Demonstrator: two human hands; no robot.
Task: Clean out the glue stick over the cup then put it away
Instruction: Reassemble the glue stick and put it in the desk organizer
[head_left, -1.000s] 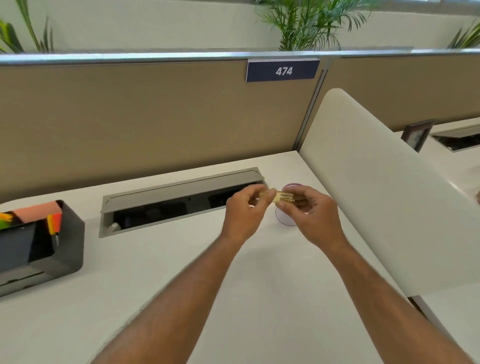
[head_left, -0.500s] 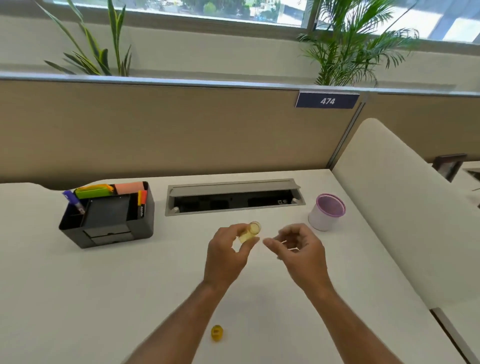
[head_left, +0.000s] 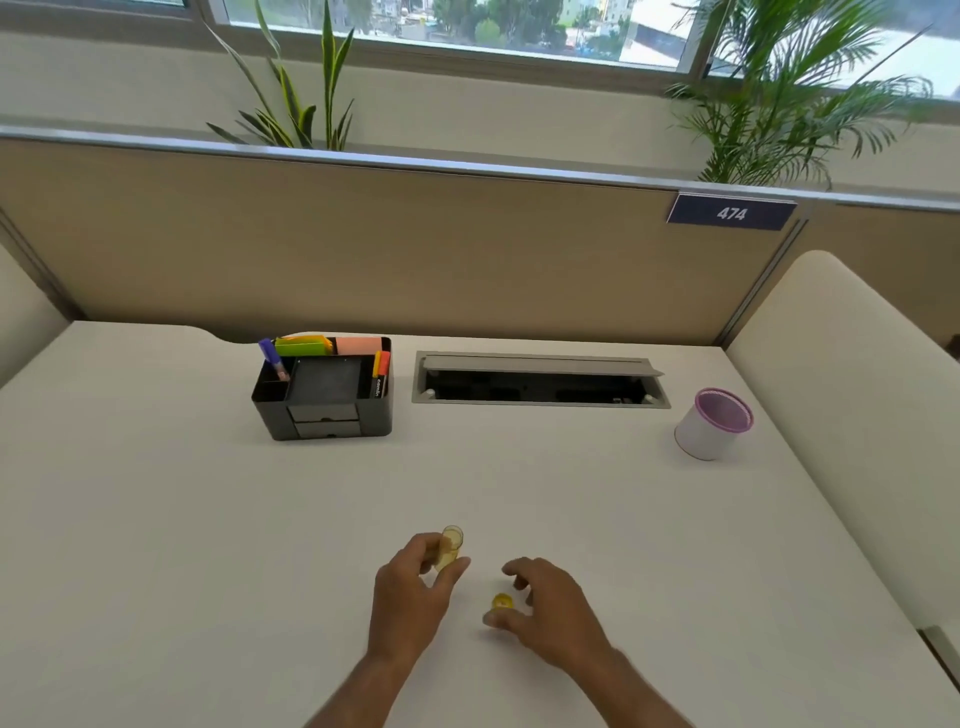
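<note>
My left hand (head_left: 410, 597) holds the yellow, see-through glue stick tube (head_left: 450, 546) upright between thumb and fingers, its open end up. The small yellow cap (head_left: 502, 602) lies on the white desk just right of it. My right hand (head_left: 550, 608) hovers over the cap with its fingers spread and curled around it; thumb and fingertips sit on either side without clearly gripping. The white cup with a purple rim (head_left: 712, 423) stands far off at the back right of the desk.
A black desk organiser (head_left: 327, 395) with markers and sticky notes stands at the back, left of centre. An open grey cable tray (head_left: 540, 382) is set into the desk beside it. A tan partition runs behind, a cream divider (head_left: 852, 395) along the right.
Both hands have pulled back from the cup toward me. My right hand let go of the tube and came down over the cap on the desk. The view tilted up and widened.
</note>
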